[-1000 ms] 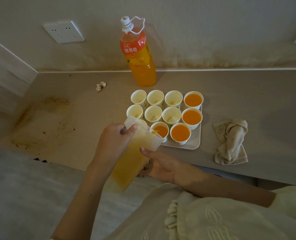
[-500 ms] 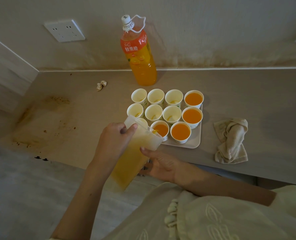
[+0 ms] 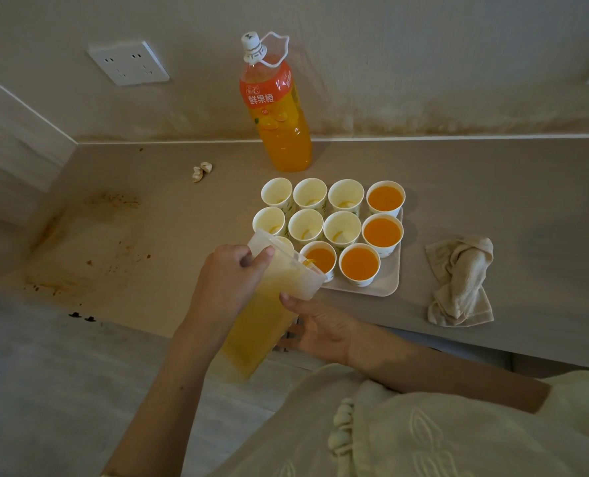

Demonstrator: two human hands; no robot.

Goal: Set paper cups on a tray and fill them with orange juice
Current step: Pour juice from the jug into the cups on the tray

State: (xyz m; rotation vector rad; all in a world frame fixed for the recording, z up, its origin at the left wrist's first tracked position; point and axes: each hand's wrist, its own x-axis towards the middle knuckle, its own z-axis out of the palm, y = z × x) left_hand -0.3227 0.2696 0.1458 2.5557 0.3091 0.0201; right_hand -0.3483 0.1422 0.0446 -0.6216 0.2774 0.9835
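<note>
Left hand (image 3: 231, 280) grips jug (image 3: 265, 315) near rim; right hand (image 3: 320, 325) cradles its lower side. Spout over front-row cup (image 3: 319, 258) on tray (image 3: 386, 287), near worktop (image 3: 183, 235) front edge. Risks as I judge them: cup nearly full, so steeper tilt floods tray; jug rim knocks light empty cups (image 3: 307, 225).

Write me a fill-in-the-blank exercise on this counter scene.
The far row on the tray holds ___ cups. The crumpled cloth lies on the tray's ___ side. The left hand tilts the pitcher toward the cups; the juice bottle stands by the ___.
Missing: four; right; wall.
</note>
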